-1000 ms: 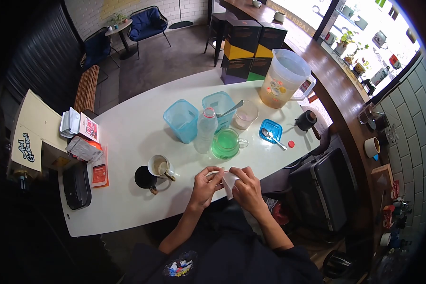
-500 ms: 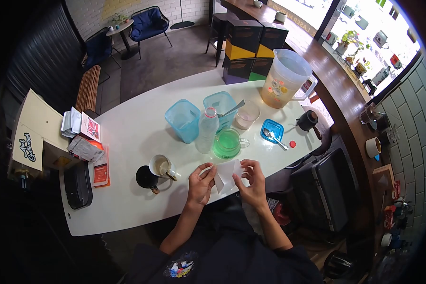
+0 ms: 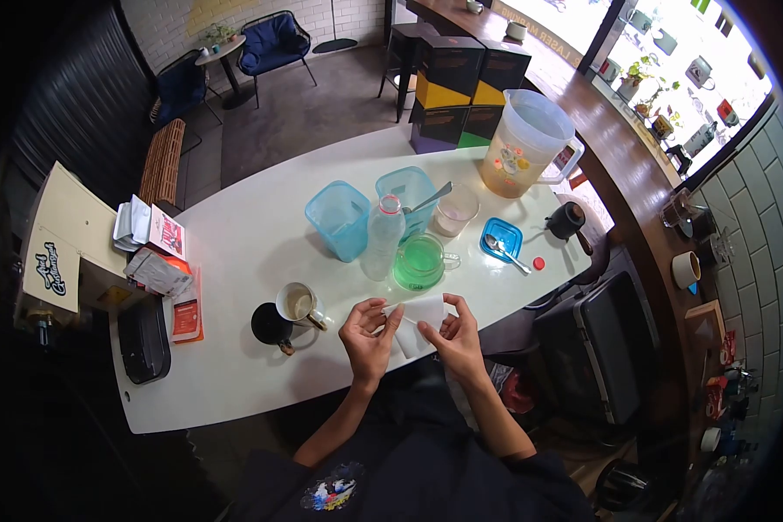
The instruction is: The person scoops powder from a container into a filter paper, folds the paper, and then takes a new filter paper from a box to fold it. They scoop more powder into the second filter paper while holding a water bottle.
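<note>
A folded piece of thin white paper (image 3: 424, 311) is held between my two hands at the table's near edge. My left hand (image 3: 369, 337) pinches its left side, thumb against the fingers. On the right side, my right hand (image 3: 458, 339) grips the paper with thumb and bent fingers. Just beyond it stands a clear glass mug (image 3: 420, 264) of green liquid, its handle to the right. An empty-looking clear bottle (image 3: 383, 239) with a pink-red neck ring is upright beside the mug. To the left of my hands are a light mug (image 3: 297, 304) and a black mug (image 3: 272, 324).
Two blue plastic containers (image 3: 337, 222) stand behind the bottle, one with a spoon (image 3: 431, 197) leaning in it. A clear cup (image 3: 457, 210), a blue lid (image 3: 501, 239) with spoons, a red cap (image 3: 538, 263) and a large pitcher (image 3: 527, 143) are to the right.
My thumbs have moved inward over the paper, and my right hand has shifted slightly left. The paper looks flatter and more folded over than before.
</note>
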Demonstrator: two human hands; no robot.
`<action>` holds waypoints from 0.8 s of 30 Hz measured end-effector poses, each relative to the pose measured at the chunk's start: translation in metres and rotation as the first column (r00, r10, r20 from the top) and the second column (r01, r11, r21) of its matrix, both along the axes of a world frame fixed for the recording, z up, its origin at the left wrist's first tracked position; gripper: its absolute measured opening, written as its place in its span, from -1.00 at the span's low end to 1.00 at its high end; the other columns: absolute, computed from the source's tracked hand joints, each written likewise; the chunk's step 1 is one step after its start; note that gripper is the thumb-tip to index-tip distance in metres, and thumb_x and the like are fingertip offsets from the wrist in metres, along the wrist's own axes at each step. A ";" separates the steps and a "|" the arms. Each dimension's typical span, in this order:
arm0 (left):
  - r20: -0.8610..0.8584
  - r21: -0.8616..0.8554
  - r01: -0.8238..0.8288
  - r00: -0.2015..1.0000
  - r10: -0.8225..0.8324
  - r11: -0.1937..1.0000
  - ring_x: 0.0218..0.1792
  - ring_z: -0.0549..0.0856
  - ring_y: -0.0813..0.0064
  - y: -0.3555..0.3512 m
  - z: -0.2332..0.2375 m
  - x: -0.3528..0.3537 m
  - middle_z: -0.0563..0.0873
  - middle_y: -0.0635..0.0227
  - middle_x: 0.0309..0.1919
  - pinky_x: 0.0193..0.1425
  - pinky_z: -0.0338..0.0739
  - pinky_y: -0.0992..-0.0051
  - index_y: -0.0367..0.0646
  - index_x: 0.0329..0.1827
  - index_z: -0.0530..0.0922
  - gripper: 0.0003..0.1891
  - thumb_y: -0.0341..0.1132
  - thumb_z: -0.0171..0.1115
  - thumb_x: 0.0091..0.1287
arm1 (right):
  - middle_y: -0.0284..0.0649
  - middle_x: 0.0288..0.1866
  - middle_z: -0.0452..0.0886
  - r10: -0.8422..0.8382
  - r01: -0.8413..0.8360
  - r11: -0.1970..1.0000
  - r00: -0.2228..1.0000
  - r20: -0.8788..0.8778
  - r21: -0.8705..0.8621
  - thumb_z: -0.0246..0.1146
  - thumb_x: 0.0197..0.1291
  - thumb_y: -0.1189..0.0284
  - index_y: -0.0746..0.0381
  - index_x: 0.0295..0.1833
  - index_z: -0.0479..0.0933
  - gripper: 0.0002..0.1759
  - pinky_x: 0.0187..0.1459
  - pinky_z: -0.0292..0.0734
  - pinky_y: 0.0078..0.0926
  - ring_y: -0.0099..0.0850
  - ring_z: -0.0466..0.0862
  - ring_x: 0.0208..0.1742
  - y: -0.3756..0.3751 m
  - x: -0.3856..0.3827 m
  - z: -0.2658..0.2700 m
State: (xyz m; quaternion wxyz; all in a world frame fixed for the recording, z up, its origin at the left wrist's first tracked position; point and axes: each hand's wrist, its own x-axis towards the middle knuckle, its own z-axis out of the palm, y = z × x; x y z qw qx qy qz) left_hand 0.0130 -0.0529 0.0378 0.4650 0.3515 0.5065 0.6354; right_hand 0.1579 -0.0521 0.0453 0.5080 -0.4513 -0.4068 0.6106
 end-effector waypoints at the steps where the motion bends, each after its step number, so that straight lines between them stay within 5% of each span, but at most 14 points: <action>1: 0.026 -0.006 0.014 1.000 -0.014 1.000 -0.24 0.70 0.64 0.000 0.002 0.001 0.71 0.30 -0.28 -0.20 0.61 0.68 -0.38 -0.02 0.54 -0.73 -0.50 0.40 0.29 | -0.12 -0.19 0.72 0.000 -0.002 1.000 0.998 0.062 0.030 0.40 0.21 0.58 0.32 0.23 0.27 -0.44 -0.34 0.53 -0.72 -0.59 0.69 -0.27 0.000 0.000 0.002; 5: -0.049 -0.027 0.175 0.983 -0.176 0.984 -0.43 0.56 0.82 0.000 -0.011 -0.011 0.67 0.49 -0.48 -0.38 0.39 0.77 -0.42 -0.08 0.62 -0.80 -0.45 0.38 0.34 | -0.17 -0.26 0.73 0.004 -0.008 0.999 0.994 0.108 0.037 0.41 0.19 0.59 0.33 0.20 0.31 -0.46 -0.39 0.47 -0.77 -0.65 0.67 -0.36 0.002 -0.004 0.005; 8: -0.027 -0.024 0.139 0.990 -0.140 0.990 -0.50 0.46 0.88 -0.001 -0.013 -0.010 0.64 0.57 -0.56 -0.44 0.26 0.78 -0.43 -0.14 0.65 -0.83 -0.43 0.35 0.37 | -0.15 -0.26 0.74 -0.020 0.014 0.997 0.997 0.077 0.076 0.41 0.17 0.63 0.33 0.17 0.32 -0.48 -0.38 0.50 -0.77 -0.63 0.68 -0.35 0.003 -0.005 -0.001; 18: 0.113 -0.016 0.148 0.983 -0.145 0.989 -0.48 0.48 0.88 -0.001 -0.014 -0.016 0.69 0.51 -0.50 -0.41 0.32 0.76 -0.44 -0.18 0.67 -0.82 -0.41 0.35 0.38 | -0.03 -0.22 0.71 0.026 -0.030 0.999 0.988 0.151 0.027 0.37 0.17 0.70 0.38 0.14 0.28 -0.51 -0.23 0.65 -0.63 -0.45 0.74 -0.20 0.004 -0.004 0.007; 24: -0.080 -0.008 0.108 0.991 -0.108 0.994 -0.44 0.53 0.86 0.000 -0.013 -0.023 0.71 0.50 -0.44 -0.35 0.41 0.76 -0.44 -0.19 0.67 -0.82 -0.42 0.34 0.38 | -0.15 -0.25 0.71 0.039 -0.046 0.997 0.991 0.127 0.056 0.41 0.13 0.69 0.35 0.12 0.30 -0.49 -0.28 0.59 -0.68 -0.54 0.71 -0.23 0.004 -0.011 0.009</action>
